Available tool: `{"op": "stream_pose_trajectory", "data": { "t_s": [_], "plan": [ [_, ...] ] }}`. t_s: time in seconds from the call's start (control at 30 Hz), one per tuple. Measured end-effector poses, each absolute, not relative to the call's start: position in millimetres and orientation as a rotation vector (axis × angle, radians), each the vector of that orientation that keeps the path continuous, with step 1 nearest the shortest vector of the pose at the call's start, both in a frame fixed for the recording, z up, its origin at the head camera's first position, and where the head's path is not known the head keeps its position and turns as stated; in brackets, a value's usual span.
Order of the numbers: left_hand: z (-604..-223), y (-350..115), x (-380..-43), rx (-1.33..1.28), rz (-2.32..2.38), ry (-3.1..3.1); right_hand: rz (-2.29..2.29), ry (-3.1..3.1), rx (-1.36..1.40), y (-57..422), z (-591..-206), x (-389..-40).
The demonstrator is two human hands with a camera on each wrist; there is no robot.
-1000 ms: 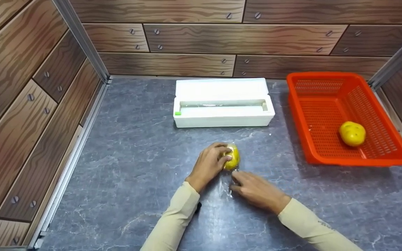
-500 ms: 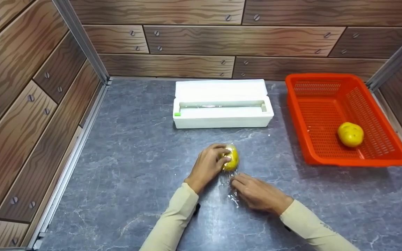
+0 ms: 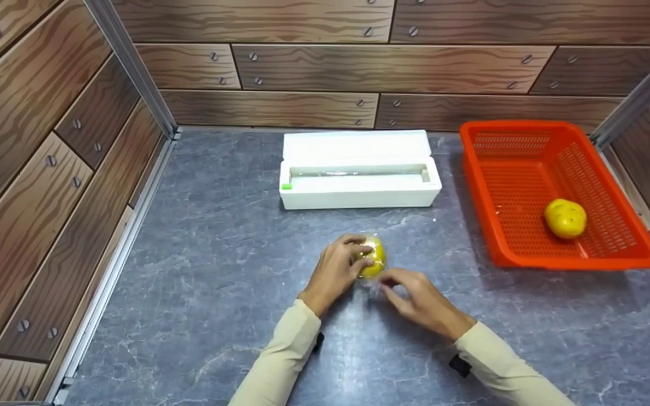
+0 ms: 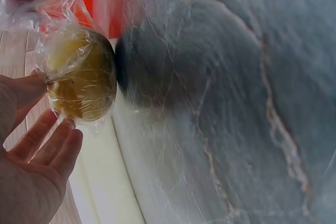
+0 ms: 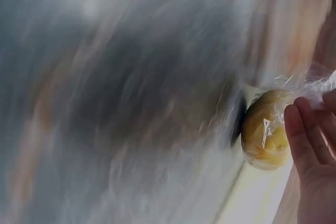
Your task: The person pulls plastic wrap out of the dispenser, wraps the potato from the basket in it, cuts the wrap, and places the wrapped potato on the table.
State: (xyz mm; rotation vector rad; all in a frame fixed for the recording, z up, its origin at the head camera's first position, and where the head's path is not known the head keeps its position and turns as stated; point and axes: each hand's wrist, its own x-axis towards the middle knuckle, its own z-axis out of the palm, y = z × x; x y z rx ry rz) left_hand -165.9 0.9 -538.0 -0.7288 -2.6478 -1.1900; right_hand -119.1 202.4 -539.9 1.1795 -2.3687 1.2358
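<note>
A yellow potato [image 3: 377, 260] lies on the grey marbled tabletop, wrapped in clear plastic wrap [image 4: 65, 11] that gleams and wrinkles over it. My left hand [image 3: 332, 276] holds it from the left, fingertips and thumb on its wrapped side. In the left wrist view the loose end of the wrap stretches from the potato toward the other hand. My right hand [image 3: 424, 304] is just below and right of the potato and pinches that gathered end. The right wrist view shows its fingers [image 5: 302, 135] right beside the wrapped potato, with the film bunched at them.
A long white box [image 3: 359, 198] with its lid raised stands behind the hands, a roll of clear film inside. At the right sits a red plastic basket [image 3: 528, 261] with another yellow potato [image 3: 565, 219] in it. Wood-patterned walls enclose the back and sides.
My right hand has pulled the loose wrap toward me, then come back up close to the potato, its wrist now raised. My left hand keeps its hold in nearly the same place.
</note>
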Motion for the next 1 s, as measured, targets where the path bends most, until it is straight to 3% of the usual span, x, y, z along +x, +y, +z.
{"op": "stream_pose_trajectory", "data": {
  "t_s": [0.2,0.47,1.0],
  "plan": [
    [-538.4,0.5,-167.1,-0.733,-1.175,-2.672,1.450,-2.404,1.031,201.7,-536.2,-121.2],
    [-539.6,-0.8,-167.3,-0.712,-1.176,-2.686,1.210,-2.414,1.179,200.3,-531.5,-123.7],
    [-543.4,8.1,-162.5,-0.768,-1.139,-2.634,1.163,-2.385,0.844,196.8,-534.4,-156.2]
  ]
}}
